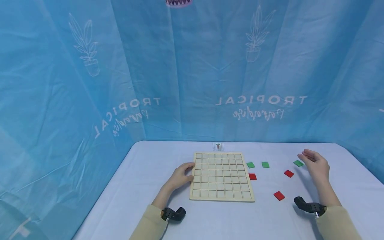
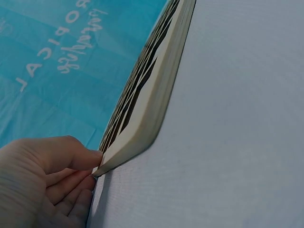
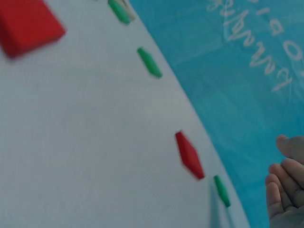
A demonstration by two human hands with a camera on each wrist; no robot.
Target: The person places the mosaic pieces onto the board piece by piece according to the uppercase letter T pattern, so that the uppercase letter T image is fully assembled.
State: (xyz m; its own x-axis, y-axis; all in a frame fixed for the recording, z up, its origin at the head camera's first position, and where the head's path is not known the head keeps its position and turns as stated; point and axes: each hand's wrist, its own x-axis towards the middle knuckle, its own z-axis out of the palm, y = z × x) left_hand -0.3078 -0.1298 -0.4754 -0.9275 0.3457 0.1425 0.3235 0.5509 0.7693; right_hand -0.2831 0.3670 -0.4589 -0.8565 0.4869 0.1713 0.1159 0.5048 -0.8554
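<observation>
A pale wooden board [image 1: 222,176] divided into a grid of square cells lies flat on the table. My left hand [image 1: 180,176] holds its left edge; in the left wrist view the thumb and curled fingertips meet the edge of the board [image 2: 147,114]. Off to the right, my right hand [image 1: 317,165] is raised beside a green tile [image 1: 298,163], its fingers loosely bent and nothing visible in them. A red tile [image 1: 289,173] lies just left of that green one, and another red tile [image 1: 279,195] sits closer to the front.
Beside the board's right edge are a green tile [image 1: 250,165] and a red tile [image 1: 252,176], with another green tile [image 1: 265,164] farther right. Behind the board lies a small card [image 1: 218,147] printed with a grid. A blue curtain [image 1: 198,83] surrounds the white table [image 1: 210,220].
</observation>
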